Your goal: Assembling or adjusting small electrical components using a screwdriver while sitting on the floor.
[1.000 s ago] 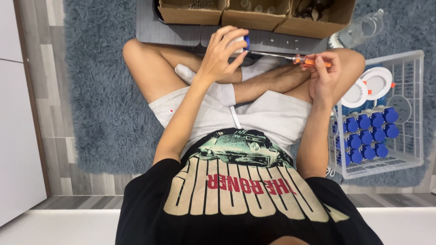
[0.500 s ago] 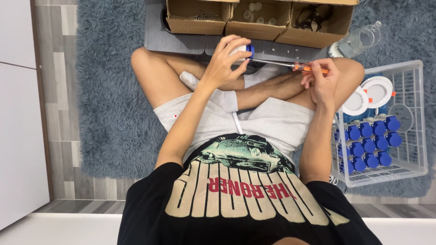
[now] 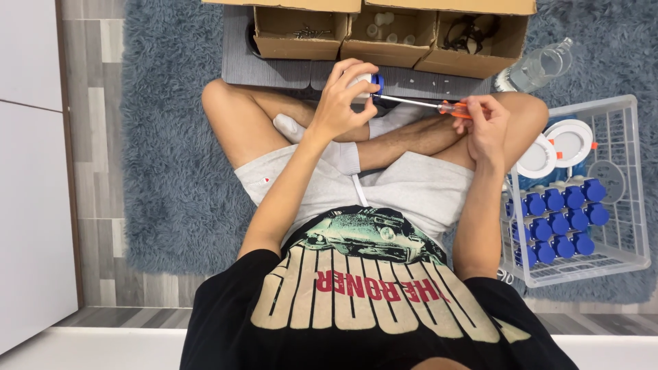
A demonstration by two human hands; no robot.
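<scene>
Screwdriver [image 3: 439,105], right hand [image 3: 485,130] clenching its orange handle at three o'clock, is meeting blue-capped fitting [image 3: 373,83], left-hand [image 3: 337,103] fingers clamping it steady.

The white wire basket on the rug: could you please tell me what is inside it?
The white wire basket holds rows of blue-capped parts and, above them, two round white discs. The right hand and knee cover its upper left corner, so anything there is hidden.
</scene>
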